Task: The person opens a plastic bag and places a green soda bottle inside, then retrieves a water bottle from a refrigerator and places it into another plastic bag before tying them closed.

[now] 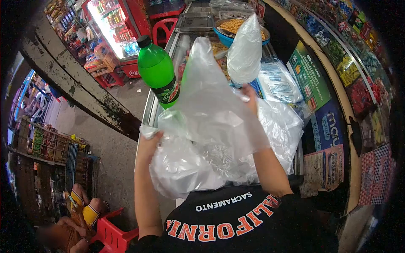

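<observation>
A translucent white plastic bag is spread between my two hands. At its left edge my left hand is closed on the gathered plastic. My right hand is up at the bag's right side, partly covered by the film, fingertips bent against it near the base of a wrapped white cone-shaped bundle. More clear plastic bags lie beneath and to the right. A green soda bottle with a black cap stands upright just left of the bag.
Behind the bag, a blue bowl of nuts sits on the glass counter. Packaged plastic lies at the right, beside shelves of sachets. A red chair and a seated person are at the lower left.
</observation>
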`<state>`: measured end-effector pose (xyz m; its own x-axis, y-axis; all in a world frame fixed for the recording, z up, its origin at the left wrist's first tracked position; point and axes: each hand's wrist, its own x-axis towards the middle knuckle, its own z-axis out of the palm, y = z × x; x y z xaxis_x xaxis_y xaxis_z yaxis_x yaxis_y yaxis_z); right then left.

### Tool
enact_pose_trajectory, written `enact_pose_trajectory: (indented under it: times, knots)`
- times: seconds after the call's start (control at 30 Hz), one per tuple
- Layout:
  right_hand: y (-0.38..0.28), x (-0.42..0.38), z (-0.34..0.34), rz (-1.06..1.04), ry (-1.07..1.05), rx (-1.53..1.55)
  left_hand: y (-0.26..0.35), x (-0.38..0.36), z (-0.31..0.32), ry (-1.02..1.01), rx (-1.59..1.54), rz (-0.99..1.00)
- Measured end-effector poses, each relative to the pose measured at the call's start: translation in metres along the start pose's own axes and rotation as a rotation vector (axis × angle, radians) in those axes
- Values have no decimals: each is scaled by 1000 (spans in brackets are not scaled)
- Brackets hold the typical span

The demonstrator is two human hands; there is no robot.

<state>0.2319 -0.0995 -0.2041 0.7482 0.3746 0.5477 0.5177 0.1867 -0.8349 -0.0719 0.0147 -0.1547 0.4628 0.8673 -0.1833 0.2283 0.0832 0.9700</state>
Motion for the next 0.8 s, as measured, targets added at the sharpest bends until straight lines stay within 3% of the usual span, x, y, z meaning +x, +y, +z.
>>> enact_pose_trajectory:
  times: [0.07,0.13,0.27,0.33,0.4,0.47,0.5,0.57,0.6,0.67,0.73,0.77,0.8]
  knots:
    - [-117,26,-16,250,-13,159,7,-9,-19,-9,-43,40]
    - [-188,26,-22,5,-135,314,35,-29,-16,97,-35,77]
    - [-236,6,-22,-605,-628,-141,49,-36,-16,13,-51,165]
    - [-232,-16,-11,-598,-905,-262,56,-42,-8,77,-65,168]
    - [-205,-53,-4,-456,-1136,-349,61,-46,-4,85,-88,172]
    - [-202,-70,-4,-407,-1626,-581,62,-46,-5,101,-109,178]
    - [-201,-70,-4,-411,-1630,-580,61,-45,-7,103,-112,195]
    - [-200,-69,-10,-207,-1818,-357,60,-46,-8,104,-116,208]
    - [-204,-63,-13,-204,-1820,-356,63,-50,-7,123,-100,217]
    - [-221,-40,-16,-150,-1551,-176,69,-59,-6,140,-83,226]
    - [-238,-22,-14,-76,-1273,-13,77,-70,-7,-76,-61,265]
    - [-237,-20,-8,-75,-1273,-13,82,-76,-7,-128,-25,259]
    - [-237,-20,2,-259,-1075,88,87,-81,-6,-128,-25,259]
